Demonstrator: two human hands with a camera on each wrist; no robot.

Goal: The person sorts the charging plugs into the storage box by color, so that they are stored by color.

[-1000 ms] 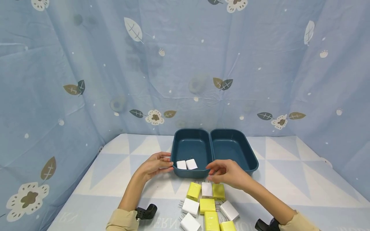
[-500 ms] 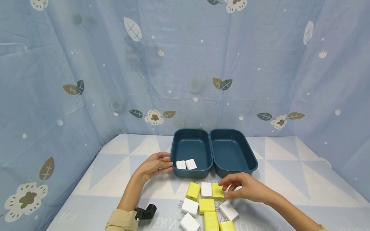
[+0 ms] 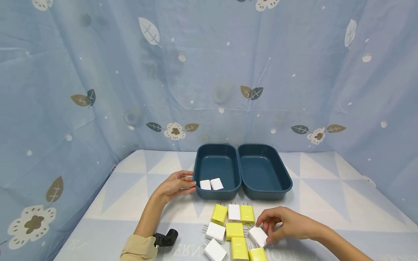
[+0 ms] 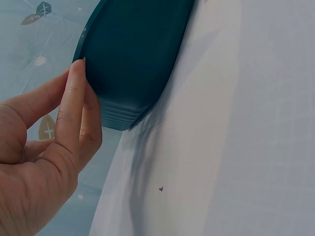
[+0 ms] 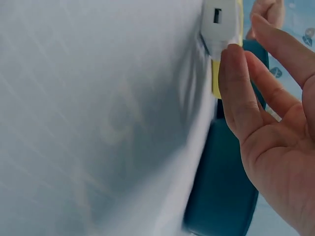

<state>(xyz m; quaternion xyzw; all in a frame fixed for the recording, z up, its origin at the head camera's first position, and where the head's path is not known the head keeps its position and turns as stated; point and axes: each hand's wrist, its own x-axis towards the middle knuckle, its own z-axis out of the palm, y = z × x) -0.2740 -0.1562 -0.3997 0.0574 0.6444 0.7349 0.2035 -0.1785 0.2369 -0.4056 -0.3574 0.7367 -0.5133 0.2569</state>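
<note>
My left hand pinches the near left edge of the left dark blue bin; in the left wrist view its fingertips meet at the bin's rim. Inside that bin lie two white charger plugs, side by side at the near end. On the table, my right hand has thumb and fingers at opposite sides of a white charger, at the right of the group. The right wrist view shows the fingertips right against this charger's body, its port end facing the camera.
A second dark blue bin with nothing in it stands against the left one. Several yellow chargers and white chargers lie close together in front of the bins, prongs outward. A blue patterned curtain hangs behind the table.
My right hand has moved from the left bin's near right corner, right and toward me, down to the white charger. My left hand has stayed at the bin.
</note>
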